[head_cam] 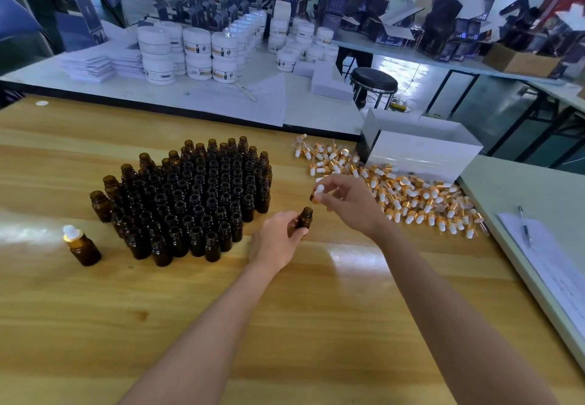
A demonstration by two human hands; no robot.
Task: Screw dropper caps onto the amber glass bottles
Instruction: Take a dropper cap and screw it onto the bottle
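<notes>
The amber bottle (305,217) being worked on sits in the person's left hand (278,240), fingers wrapped round its body, held upright just above the wooden table (221,309), its mouth open. Just above it and slightly to the right, the right hand (348,202) pinches a dropper cap (318,192) by its white bulb and gold collar. The cap has not met the neck, so I'd say this one is about to be fitted.

The job looks barely begun. Only one capped bottle (83,248) stands finished, off alone at the left. Beside it is a tight cluster of open bottles (190,202), dozens of them, all without caps and, as far as I can tell, empty. To the right lies a loose pile of dropper caps (405,192), spilled across the wood and touching a white box (424,151) behind it; I can't see what the box holds. On the far table, stacked white jars (196,50) have their lids on.
</notes>
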